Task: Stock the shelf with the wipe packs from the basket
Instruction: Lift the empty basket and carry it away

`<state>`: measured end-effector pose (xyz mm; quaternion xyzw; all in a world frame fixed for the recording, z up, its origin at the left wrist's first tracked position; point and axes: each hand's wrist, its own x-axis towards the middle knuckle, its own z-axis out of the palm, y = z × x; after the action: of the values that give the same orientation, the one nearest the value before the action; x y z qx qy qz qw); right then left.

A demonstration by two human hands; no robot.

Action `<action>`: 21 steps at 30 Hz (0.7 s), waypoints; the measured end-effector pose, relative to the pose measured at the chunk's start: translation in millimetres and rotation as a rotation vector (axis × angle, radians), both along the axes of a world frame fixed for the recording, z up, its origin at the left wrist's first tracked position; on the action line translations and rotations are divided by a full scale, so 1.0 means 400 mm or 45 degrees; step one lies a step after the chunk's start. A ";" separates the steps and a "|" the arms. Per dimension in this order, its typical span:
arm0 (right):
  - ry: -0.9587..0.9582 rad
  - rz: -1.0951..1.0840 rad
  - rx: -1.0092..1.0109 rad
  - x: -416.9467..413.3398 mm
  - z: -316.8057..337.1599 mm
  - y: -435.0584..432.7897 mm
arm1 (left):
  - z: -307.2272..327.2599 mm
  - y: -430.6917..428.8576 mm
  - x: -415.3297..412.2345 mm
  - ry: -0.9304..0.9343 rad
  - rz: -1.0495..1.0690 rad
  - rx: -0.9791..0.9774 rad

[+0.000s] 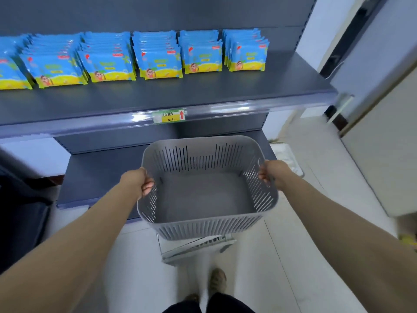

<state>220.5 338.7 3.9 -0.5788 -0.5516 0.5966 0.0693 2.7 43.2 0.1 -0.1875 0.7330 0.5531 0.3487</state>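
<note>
Basket (203, 195), grey, empty, centre frame: long axis left-to-right, side rims clamped in left hand (141, 182) and right hand (272, 172). Wipe packs (158, 57): upper frame, rowed on shelf (158, 98), above both hands.

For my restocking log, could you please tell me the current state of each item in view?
Grey slotted plastic basket: empty, held by both side rims.
Blue-and-yellow wipe packs: lined up in rows on the shelf.
Grey metal shelf: stocked along its back.
Left hand: grips the basket's left rim.
Right hand: grips the basket's right rim.
</note>
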 end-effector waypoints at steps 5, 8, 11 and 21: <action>0.108 -0.367 -0.033 0.238 0.045 0.009 | 0.043 0.156 0.093 0.017 -0.281 0.045; 0.073 -0.537 0.044 0.399 0.069 0.035 | 0.070 0.288 0.184 0.008 -0.467 0.064; 0.086 -0.747 0.044 0.577 0.080 0.074 | 0.094 0.439 0.305 -0.017 -0.666 0.072; 0.117 -1.306 0.053 1.250 0.131 0.225 | 0.159 0.969 0.897 -0.016 -1.229 0.122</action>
<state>720.6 428.9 56.4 -0.7465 -0.2050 0.4996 0.3887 361.4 430.6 63.8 0.1867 0.7079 0.3601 0.5782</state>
